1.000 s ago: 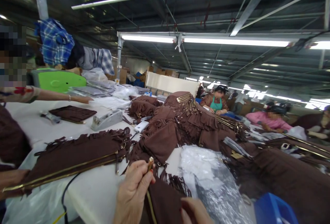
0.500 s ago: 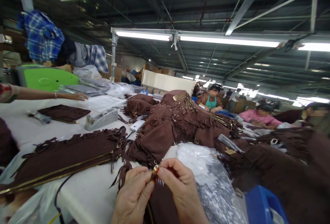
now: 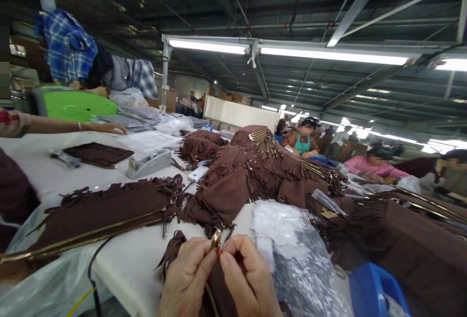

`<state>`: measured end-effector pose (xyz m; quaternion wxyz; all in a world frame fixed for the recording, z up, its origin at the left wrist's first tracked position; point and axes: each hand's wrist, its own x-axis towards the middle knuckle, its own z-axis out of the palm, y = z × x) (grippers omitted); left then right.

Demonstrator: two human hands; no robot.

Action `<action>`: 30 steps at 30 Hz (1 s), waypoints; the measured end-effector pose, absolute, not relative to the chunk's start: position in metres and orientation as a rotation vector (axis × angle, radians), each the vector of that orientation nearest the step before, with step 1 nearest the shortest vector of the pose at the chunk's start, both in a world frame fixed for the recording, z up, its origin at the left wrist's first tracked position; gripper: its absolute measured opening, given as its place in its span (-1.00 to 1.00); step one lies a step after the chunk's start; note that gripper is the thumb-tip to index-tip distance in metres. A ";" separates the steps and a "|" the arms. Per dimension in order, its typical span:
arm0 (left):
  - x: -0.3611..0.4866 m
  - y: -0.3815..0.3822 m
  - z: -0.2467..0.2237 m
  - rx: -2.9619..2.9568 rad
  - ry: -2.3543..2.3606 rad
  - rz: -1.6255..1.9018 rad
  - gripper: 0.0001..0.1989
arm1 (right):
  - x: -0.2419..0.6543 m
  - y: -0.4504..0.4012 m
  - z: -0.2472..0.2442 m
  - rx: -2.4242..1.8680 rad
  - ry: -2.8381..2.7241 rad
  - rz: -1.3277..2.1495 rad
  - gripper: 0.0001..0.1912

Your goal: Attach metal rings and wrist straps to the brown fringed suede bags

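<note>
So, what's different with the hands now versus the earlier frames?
The right hand has come up and inward from the lower right to beside the left hand; half a second ago it was at the gold fitting, now slightly lower. Whether it holds anything is hidden. The left hand's grip on the fitting, the brown bag pile and the grey tape dispenser stayed as they were.

Your camera sat on your head and looked forward and down, over the white table (image 3: 127, 269). It was near to your left hand (image 3: 189, 274) and right hand (image 3: 248, 274), which it saw from behind. The view was wide, from the green case (image 3: 73, 106) at far left to the blue container (image 3: 365, 285) at near right, and up to the lamps (image 3: 328, 55).
</note>
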<state>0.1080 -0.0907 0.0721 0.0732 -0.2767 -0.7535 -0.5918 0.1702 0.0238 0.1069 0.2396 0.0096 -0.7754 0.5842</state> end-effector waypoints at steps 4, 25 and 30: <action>0.110 -0.092 0.072 -0.791 -2.356 -1.785 -0.72 | 0.169 0.027 0.101 0.004 -2.067 1.396 -0.80; 0.116 -0.090 0.063 -0.842 -2.176 -1.401 -0.79 | 0.154 0.018 0.099 -0.038 -2.100 1.163 -0.79; 0.113 -0.091 0.055 -0.867 -2.047 -1.121 -0.82 | 0.151 0.011 0.094 -0.122 -2.108 1.114 -0.78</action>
